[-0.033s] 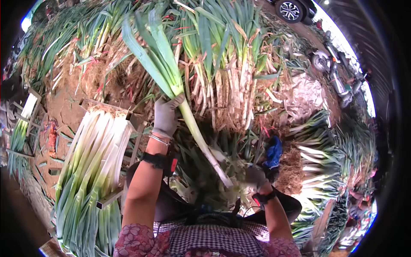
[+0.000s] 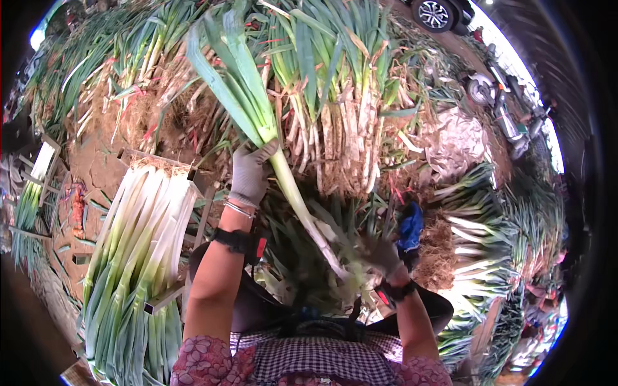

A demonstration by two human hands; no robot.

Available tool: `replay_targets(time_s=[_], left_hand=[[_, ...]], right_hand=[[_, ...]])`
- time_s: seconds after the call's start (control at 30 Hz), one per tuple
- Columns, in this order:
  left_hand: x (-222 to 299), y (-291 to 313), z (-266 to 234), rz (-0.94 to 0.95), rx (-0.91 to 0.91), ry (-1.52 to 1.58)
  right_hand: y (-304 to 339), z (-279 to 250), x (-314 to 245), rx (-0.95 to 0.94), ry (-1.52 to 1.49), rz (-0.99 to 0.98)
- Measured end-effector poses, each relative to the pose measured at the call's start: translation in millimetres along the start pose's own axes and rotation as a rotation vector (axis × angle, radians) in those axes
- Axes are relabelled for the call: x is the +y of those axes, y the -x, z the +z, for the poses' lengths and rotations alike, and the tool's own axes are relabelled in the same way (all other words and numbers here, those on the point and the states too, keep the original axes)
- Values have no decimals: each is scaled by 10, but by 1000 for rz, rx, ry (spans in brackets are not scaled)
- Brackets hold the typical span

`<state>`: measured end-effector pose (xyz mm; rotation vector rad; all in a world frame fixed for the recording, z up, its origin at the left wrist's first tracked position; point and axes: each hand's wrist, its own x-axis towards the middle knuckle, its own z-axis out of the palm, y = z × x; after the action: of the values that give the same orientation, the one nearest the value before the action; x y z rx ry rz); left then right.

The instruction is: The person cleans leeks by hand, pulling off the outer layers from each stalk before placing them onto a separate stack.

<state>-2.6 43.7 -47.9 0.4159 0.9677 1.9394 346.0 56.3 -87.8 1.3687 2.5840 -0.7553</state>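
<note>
My left hand [image 2: 250, 174], in a pale glove, is closed round the upper shaft of a long leek [image 2: 297, 196]. Its broad green leaves fan up and away to the left, while the white shaft slants down to the right. My right hand [image 2: 384, 255], also gloved, is beside the leek's lower end, and motion smears its fingers. Whether it touches the leek cannot be made out. Loose peelings and green scraps [image 2: 283, 228] lie below the shaft, between my arms.
Cleaned leeks [image 2: 145, 238] lie in a metal frame [image 2: 164, 299] on the left. Unpeeled leeks [image 2: 341, 141] with brown roots are heaped ahead. More leeks [image 2: 479, 257] are stacked at right, near a blue cloth-like thing [image 2: 410, 225]. A motorcycle [image 2: 505, 109] and a car wheel [image 2: 434, 14] stand far right.
My right hand has shifted slightly away from me, at the leek's lower end. My left hand and the leek stay almost in place.
</note>
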Motion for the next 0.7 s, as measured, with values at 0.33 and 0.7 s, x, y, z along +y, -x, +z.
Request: replay_targets(time_s=[0.33, 0.7], left_hand=[[-161, 149, 416, -114, -347, 145], [-299, 196, 592, -126, -528, 330]], right_hand=[[-674, -728, -1445, 608, 62, -282], [-508, -704, -1140, 221, -1316, 84]])
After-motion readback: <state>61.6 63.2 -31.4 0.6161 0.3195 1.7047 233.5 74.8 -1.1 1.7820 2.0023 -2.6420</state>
